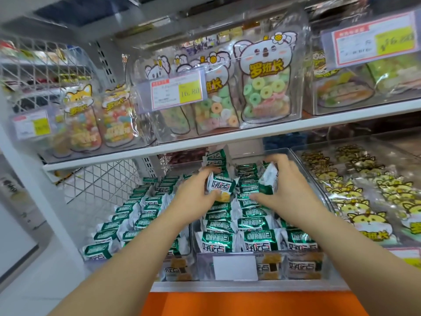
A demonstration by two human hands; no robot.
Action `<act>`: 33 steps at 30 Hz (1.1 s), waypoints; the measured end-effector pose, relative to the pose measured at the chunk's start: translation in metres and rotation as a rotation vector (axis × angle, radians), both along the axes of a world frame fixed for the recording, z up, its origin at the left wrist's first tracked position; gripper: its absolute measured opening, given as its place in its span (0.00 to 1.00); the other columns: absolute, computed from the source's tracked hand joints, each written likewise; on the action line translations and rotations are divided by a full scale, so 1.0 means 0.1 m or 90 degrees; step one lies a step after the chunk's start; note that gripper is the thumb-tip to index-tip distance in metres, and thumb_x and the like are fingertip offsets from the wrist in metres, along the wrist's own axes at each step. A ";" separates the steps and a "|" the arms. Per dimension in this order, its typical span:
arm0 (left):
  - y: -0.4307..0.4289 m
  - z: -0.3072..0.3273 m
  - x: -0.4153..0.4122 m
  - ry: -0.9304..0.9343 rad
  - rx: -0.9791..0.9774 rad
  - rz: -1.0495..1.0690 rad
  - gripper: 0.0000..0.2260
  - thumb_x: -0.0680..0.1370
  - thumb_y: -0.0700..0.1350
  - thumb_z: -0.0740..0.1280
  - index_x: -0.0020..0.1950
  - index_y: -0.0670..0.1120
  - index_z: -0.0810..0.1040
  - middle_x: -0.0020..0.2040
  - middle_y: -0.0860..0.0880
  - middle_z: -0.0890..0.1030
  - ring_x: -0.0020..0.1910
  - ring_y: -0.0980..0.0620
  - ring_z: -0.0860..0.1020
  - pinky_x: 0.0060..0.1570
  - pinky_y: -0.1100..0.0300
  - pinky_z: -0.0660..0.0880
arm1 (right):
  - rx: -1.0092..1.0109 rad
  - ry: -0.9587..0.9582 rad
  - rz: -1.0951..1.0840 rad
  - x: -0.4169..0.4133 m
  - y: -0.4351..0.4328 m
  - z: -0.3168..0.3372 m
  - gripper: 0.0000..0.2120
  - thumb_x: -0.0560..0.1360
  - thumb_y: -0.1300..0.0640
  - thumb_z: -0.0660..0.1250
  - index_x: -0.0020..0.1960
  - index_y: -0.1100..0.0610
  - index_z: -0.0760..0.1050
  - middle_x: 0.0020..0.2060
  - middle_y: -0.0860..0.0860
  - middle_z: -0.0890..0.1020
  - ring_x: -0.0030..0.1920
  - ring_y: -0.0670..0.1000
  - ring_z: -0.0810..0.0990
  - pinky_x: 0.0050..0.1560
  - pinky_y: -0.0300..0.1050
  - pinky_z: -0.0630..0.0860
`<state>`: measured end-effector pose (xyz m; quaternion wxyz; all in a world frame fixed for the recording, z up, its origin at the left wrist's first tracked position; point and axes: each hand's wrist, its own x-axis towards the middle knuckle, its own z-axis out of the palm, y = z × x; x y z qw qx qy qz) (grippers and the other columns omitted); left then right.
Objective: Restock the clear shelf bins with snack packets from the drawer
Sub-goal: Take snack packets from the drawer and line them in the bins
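Observation:
Two clear shelf bins (pixel 319 185) on the lower shelf hold rows of green-and-white snack packets (pixel 259 239). My left hand (pixel 193 197) grips one green-and-white packet (pixel 219 185) above the middle of the right bin. My right hand (pixel 287 185) grips another packet (pixel 268 179), tilted on edge, just to the right of it. Both hands are deep in the bin, close together. Further packets (pixel 215 159) stick up behind them at the back. The left bin (pixel 127 217) also holds rows of the same packets. No drawer is in view.
The upper shelf (pixel 227 135) hangs low over the bins and carries clear bins of ring-candy bags (pixel 264 87) with price tags (pixel 177 91). A bin of yellow cat-face packets (pixel 364 195) stands to the right. A wire mesh panel (pixel 102 179) closes the left. An orange front (pixel 250 303) lies below.

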<state>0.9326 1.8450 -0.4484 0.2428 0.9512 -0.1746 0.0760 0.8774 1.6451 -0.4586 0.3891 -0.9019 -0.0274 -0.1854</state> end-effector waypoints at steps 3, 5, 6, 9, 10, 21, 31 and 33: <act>0.02 0.00 0.09 -0.048 0.151 0.113 0.23 0.76 0.60 0.64 0.69 0.56 0.67 0.65 0.48 0.75 0.67 0.43 0.68 0.66 0.50 0.63 | 0.054 0.028 -0.006 0.01 0.00 0.01 0.37 0.68 0.46 0.75 0.69 0.52 0.59 0.67 0.54 0.70 0.63 0.55 0.71 0.49 0.42 0.66; 0.07 -0.01 0.12 -0.028 0.175 0.152 0.27 0.75 0.62 0.64 0.71 0.55 0.65 0.70 0.46 0.69 0.69 0.43 0.64 0.68 0.49 0.62 | 0.097 0.076 0.009 0.02 -0.01 0.02 0.37 0.68 0.47 0.75 0.70 0.51 0.59 0.68 0.53 0.69 0.61 0.55 0.73 0.46 0.39 0.68; 0.09 -0.02 0.13 -0.022 0.168 0.155 0.28 0.75 0.63 0.64 0.72 0.55 0.63 0.72 0.46 0.66 0.70 0.42 0.62 0.68 0.48 0.62 | 0.118 0.097 0.020 0.03 -0.01 0.02 0.36 0.69 0.49 0.75 0.70 0.50 0.60 0.67 0.53 0.70 0.55 0.53 0.76 0.41 0.37 0.70; 0.11 -0.03 0.11 -0.058 0.154 0.102 0.28 0.77 0.58 0.63 0.75 0.58 0.57 0.74 0.46 0.62 0.71 0.41 0.59 0.70 0.47 0.59 | 0.154 0.134 0.041 0.08 -0.02 0.00 0.34 0.71 0.56 0.74 0.71 0.48 0.60 0.63 0.53 0.69 0.37 0.47 0.75 0.29 0.36 0.71; 0.10 -0.05 0.10 -0.082 0.182 0.073 0.26 0.79 0.57 0.62 0.75 0.60 0.57 0.74 0.47 0.62 0.71 0.42 0.60 0.70 0.47 0.58 | 0.152 0.135 0.046 0.09 -0.02 0.00 0.33 0.72 0.57 0.73 0.71 0.48 0.60 0.64 0.54 0.69 0.39 0.46 0.75 0.30 0.35 0.71; 0.24 -0.04 0.20 -0.042 0.214 -0.029 0.24 0.78 0.55 0.63 0.74 0.57 0.62 0.71 0.52 0.70 0.70 0.46 0.66 0.69 0.46 0.62 | 0.163 0.030 0.075 0.14 0.18 -0.06 0.23 0.72 0.61 0.72 0.62 0.51 0.65 0.46 0.43 0.73 0.52 0.46 0.73 0.41 0.28 0.68; 0.33 0.02 0.21 0.070 -0.188 -0.027 0.14 0.82 0.44 0.60 0.66 0.55 0.72 0.63 0.56 0.75 0.56 0.55 0.73 0.50 0.64 0.68 | -0.084 0.017 0.196 0.29 0.63 -0.08 0.24 0.78 0.63 0.63 0.72 0.47 0.67 0.64 0.50 0.66 0.65 0.51 0.67 0.64 0.41 0.65; 0.29 0.05 0.14 0.045 -0.297 0.030 0.13 0.83 0.44 0.57 0.66 0.52 0.72 0.56 0.57 0.75 0.57 0.57 0.72 0.50 0.70 0.65 | -0.063 -0.018 0.134 0.33 0.67 -0.08 0.27 0.77 0.58 0.66 0.74 0.46 0.63 0.67 0.51 0.64 0.67 0.52 0.64 0.68 0.45 0.63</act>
